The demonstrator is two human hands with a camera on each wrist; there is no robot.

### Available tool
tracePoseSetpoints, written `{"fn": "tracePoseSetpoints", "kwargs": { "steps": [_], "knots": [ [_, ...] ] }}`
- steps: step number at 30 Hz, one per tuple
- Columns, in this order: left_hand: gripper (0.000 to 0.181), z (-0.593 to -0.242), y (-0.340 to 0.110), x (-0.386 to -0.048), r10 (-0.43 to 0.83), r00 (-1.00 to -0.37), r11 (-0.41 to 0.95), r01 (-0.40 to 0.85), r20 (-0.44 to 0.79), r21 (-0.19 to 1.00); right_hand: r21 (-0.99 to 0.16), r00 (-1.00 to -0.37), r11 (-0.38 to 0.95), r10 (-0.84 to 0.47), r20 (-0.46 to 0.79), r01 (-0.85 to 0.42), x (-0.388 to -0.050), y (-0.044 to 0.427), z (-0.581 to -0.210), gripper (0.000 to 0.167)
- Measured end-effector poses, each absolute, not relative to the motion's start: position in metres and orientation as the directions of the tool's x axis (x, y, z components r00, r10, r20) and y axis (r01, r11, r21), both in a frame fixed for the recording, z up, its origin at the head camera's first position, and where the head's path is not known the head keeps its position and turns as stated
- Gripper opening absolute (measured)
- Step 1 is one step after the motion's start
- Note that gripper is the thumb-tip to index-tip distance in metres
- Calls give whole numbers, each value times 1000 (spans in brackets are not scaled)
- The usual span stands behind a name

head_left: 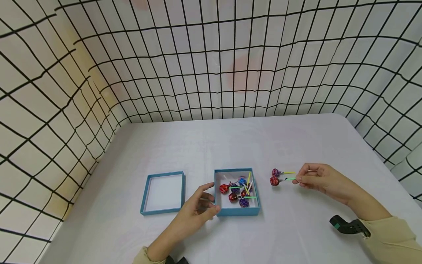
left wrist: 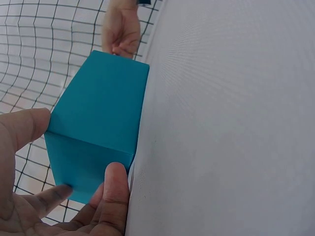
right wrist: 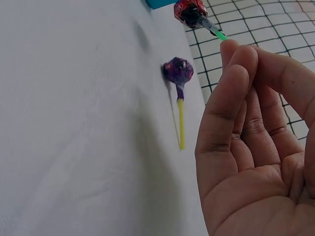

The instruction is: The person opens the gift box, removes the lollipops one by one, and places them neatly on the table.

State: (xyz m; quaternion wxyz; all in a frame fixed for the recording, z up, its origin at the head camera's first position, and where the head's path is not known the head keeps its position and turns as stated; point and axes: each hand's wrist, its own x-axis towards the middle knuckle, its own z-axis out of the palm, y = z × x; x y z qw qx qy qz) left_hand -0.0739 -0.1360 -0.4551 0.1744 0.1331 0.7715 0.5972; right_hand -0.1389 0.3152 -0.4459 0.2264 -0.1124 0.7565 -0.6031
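In the head view, my left hand rests against the left side of a blue box. Its thumb touches the near-left corner and its fingers spread along that side, as the left wrist view also shows on the box. Several wrapped lollipops lie in the box. To the right, my right hand pinches the green stick of a red-wrapped lollipop between thumb and fingertips. Close by lies a purple-wrapped lollipop with a yellow stick, on the table.
Left of the box lies a shallow blue-rimmed lid, white inside. The white-covered table is bounded at the back and sides by a black grid net. A black strap sits at my right wrist.
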Motion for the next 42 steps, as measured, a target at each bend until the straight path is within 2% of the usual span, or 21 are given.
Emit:
{"fn": "tracePoseSetpoints", "kwargs": {
  "steps": [16,28,42],
  "knots": [
    [68,-454,-137,-73,417,-902,248,-7,-114,969,-957,-861,257,-447,-241,134,-144,328,-458,8],
    [68,-455,-137,-74,417,-902,247,-2,-108,969,-836,-918,536,-264,-296,115,-146,319,-458,26],
    [68,-456,-137,-74,416,-903,252,3,-106,968,-813,-930,573,-233,-284,104,-144,311,-455,28]
  ]
}}
